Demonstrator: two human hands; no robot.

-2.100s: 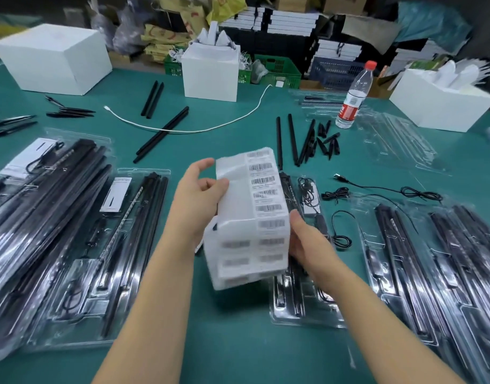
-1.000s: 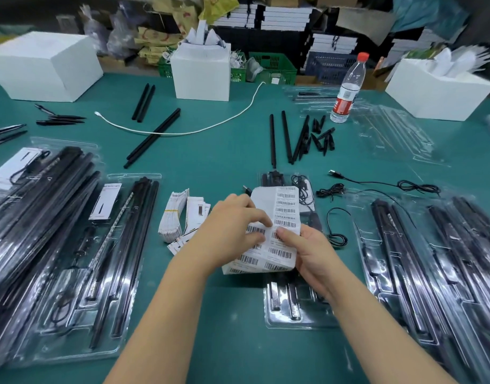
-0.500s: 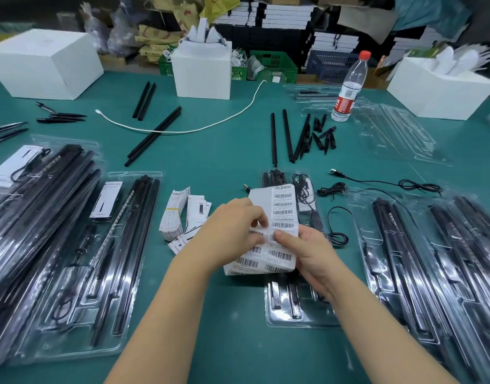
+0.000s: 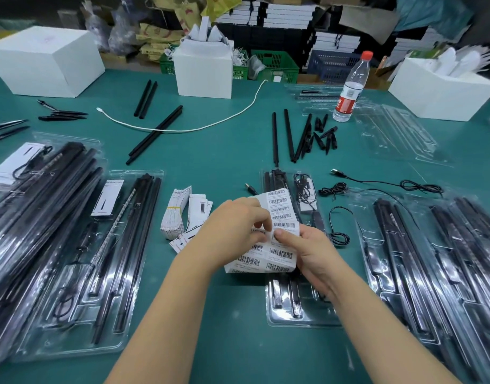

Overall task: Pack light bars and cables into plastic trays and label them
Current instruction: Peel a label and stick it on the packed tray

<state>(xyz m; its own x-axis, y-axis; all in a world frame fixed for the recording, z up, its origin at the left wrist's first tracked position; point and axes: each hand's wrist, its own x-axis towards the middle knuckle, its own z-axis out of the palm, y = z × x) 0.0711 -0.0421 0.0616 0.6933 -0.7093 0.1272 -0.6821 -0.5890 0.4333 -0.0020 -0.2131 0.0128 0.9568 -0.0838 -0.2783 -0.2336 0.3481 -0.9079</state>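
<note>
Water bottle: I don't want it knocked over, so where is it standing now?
In the head view the water bottle stands upright at the table's far right, between the two white boxes, beside empty clear trays.

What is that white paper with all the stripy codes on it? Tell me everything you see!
It is a barcode label sheet, white paper with rows of small black barcode stickers. It is bent and curling, held up over a clear plastic tray on the green table. The right hand grips its right side, thumb on top. The left hand pinches one sticker near the middle, seemingly peeling it.
</note>
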